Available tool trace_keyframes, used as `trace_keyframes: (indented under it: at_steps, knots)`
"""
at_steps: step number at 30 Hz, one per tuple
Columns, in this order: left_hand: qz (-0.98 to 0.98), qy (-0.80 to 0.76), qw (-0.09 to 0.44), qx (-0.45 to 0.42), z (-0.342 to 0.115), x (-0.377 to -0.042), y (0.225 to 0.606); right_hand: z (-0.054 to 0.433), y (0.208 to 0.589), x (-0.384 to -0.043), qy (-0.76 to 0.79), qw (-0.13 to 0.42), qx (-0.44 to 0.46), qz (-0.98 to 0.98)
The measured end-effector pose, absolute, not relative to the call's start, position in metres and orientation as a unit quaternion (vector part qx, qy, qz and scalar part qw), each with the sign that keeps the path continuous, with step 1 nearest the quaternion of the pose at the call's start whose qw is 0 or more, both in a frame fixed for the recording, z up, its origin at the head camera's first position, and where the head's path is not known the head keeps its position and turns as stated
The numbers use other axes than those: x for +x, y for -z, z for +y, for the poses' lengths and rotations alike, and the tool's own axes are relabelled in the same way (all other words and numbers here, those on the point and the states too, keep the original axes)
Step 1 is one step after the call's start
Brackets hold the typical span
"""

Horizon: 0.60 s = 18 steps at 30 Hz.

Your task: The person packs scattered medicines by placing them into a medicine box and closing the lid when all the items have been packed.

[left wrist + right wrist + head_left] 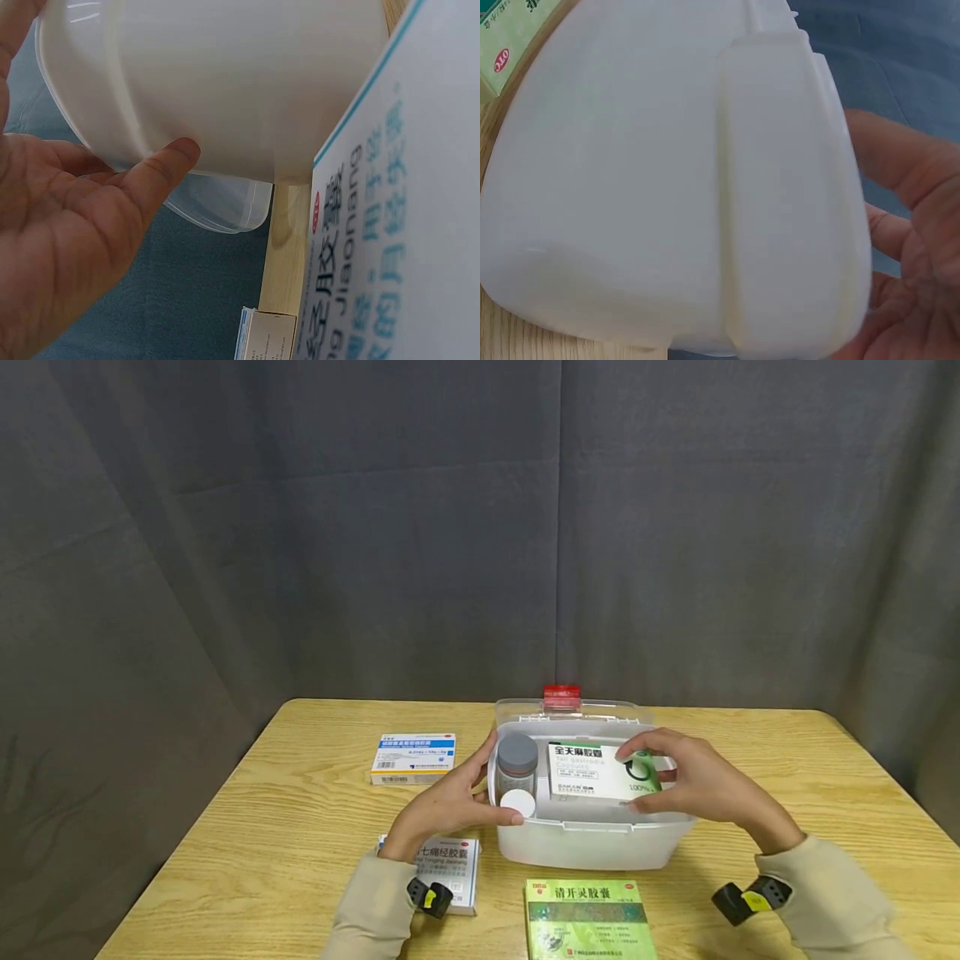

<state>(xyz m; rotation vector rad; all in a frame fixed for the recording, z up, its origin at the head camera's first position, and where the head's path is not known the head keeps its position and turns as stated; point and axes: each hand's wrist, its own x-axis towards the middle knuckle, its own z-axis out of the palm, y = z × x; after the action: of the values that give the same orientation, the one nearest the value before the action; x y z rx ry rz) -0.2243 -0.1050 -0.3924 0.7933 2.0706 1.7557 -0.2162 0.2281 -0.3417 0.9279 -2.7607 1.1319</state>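
A white translucent plastic storage box (592, 847) stands on the table, its clear lid swung back. My left hand (450, 802) grips the box's left end, with the thumb by the front rim; in the left wrist view a finger presses the outer wall. Inside that end are a grey-capped bottle (517, 753) and a round white cap (517, 803). My right hand (701, 777) pinches a white-and-green capsule box (588, 772), tilted over the storage box's opening. In the right wrist view the storage box's wall hides the capsule box and the fingertips.
A blue-and-white medicine box (414, 756) lies at the back left. Under my left forearm lies a white medicine box (453, 868), partly covered. A green medicine box (588, 918) lies in front of the storage box. Behind the table hangs a dark curtain (420, 568).
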Motion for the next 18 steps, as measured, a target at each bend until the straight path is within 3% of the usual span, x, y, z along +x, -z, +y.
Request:
trace_keyframes:
  at_steps: [18]
  knots:
    - [0.729,-0.608,0.153,0.274,-0.106,-0.224,0.392,0.213,0.339,-0.227,-0.26,-0.046,0.255,-0.93]
